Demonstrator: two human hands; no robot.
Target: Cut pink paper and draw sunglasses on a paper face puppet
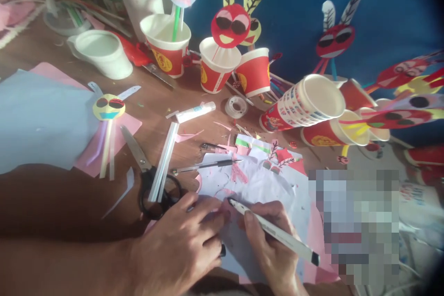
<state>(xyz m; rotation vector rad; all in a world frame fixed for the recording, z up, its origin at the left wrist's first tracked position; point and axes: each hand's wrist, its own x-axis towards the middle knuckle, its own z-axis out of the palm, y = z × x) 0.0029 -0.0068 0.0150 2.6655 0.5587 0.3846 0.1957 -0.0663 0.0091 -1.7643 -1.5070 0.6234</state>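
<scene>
My right hand (272,240) grips a white marker (277,233) with a black end, its dark tip pointing left at the fingertips of my left hand (189,236). The left fingers are bent and pressed together low over the paper; whatever small piece they pinch is mostly hidden. A short black piece (223,250), perhaps a cap, pokes out below those fingers. Under both hands lies a crumpled white sheet (267,180) with pink marks. Across its upper part rests a pen (208,165). Black-handled scissors (142,162) lie beyond my left hand, partly under white paper strips (164,162).
Red paper cups with stick puppets stand along the back, one a red-faced puppet (231,25). Stacked cups (301,101) lean at the right. A white mug (100,53), blue paper (38,120), a yellow-faced puppet (108,107), a glue stick (196,112) and a tape roll (236,107) surround the work.
</scene>
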